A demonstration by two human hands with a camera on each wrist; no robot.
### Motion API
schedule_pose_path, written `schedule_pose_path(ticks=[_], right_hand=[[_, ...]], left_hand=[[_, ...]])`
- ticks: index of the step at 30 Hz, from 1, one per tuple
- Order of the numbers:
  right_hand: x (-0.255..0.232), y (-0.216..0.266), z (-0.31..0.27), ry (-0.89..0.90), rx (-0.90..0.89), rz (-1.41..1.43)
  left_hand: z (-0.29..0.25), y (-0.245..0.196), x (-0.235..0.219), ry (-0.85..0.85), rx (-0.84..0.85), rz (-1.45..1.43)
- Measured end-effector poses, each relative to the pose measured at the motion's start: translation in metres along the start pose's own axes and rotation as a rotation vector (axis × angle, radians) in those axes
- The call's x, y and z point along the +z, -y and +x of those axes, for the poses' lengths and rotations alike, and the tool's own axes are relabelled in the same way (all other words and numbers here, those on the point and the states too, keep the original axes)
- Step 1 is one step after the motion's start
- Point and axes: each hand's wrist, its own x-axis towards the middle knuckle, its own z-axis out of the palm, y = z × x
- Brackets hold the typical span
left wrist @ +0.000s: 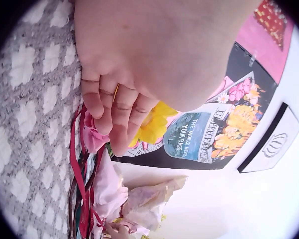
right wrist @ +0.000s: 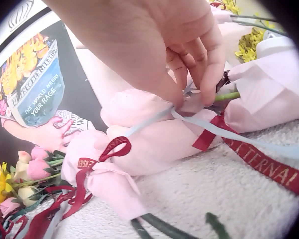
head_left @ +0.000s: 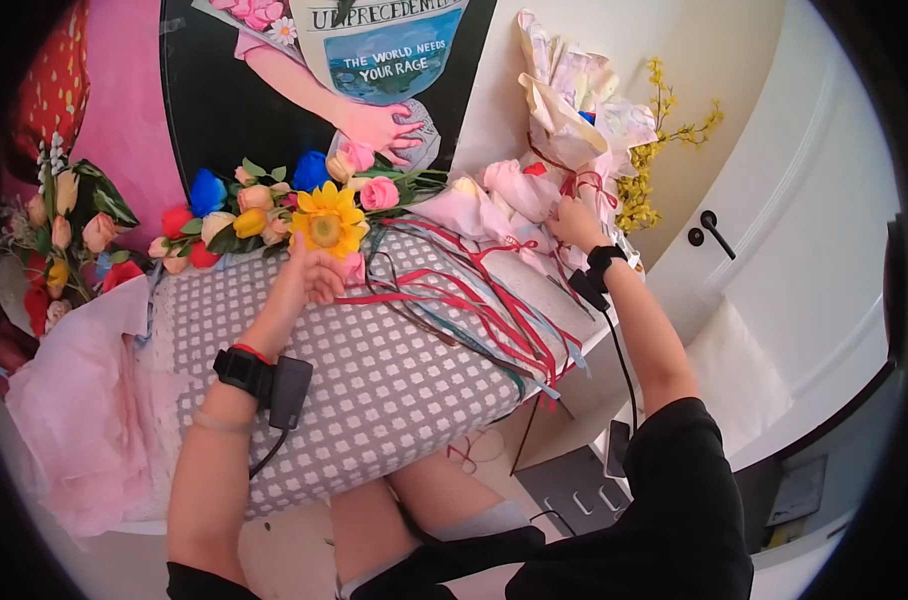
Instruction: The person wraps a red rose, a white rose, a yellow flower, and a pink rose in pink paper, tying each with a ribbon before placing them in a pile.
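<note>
At the far left of the head view, a bunch of mixed artificial flowers is seen beside crumpled pink tissue paper, which spills over the table's left edge. A grey cloth with a white lattice pattern covers the table. Along its far edge a row of loose blooms in blue, red, peach and pink is laid out. The left hand is held at the base of a yellow sunflower; in the left wrist view its fingers are curled against the yellow petals with a small pink flower just beside them, so the sunflower appears to be gripped, though the stem itself is hidden by the palm. To the right of that hand, a tangle of red, dark and pale blue ribbons is spread across the cloth and trails over its front edge. Further right, several pink-wrapped bouquets tied with red ribbon are stacked against the wall. The right hand rests on these bundles; in the right wrist view a pale blue ribbon is pinched between thumb and fingertips, directly above a wrapped bouquet bearing a printed red ribbon. Yellow blossom sprigs stand behind at the far right.
</note>
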Motion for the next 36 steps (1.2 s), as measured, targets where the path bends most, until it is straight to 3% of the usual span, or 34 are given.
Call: schedule_pose_path(ticks=[4,7,15,20,22,23,28,33,35,36], right_hand=[[0.003,-0.009,0.006,0.16,0.132,0.215],[0.003,-0.009,0.004,0.097,0.013,0.07],[-0.027,0.016,0.007,-0.083,-0.01,0.213],[-0.065,0.049,0.012,-0.145,-0.181,0.342],[-0.087,0.08,0.007,-0.059,-0.123,0.667],[-0.094,0.095,0.007,-0.056,-0.13,0.668],[-0.11,0.191,-0.015,0.456,-0.177,1.493],[-0.06,0.266,-0.034,0.664,-0.318,1.757],[-0.04,0.28,-0.037,0.654,-0.342,1.789],[-0.033,0.284,-0.036,0.629,-0.335,1.804]], left_hand=[[0.0,0.0,0.0,-0.002,-0.004,0.021],[0.001,0.001,0.0,0.004,-0.003,0.035],[0.001,0.003,0.0,-0.026,0.017,0.066],[0.001,0.001,0.0,-0.048,0.036,0.069],[-0.001,-0.001,0.001,-0.01,-0.002,0.075],[-0.001,-0.001,0.002,-0.017,-0.002,0.073],[-0.003,-0.002,-0.001,-0.019,-0.009,0.044],[-0.008,-0.003,-0.001,-0.073,0.0,0.024],[-0.014,-0.016,0.013,-0.188,-0.005,-0.076],[-0.016,-0.017,0.014,-0.169,0.044,-0.084]])
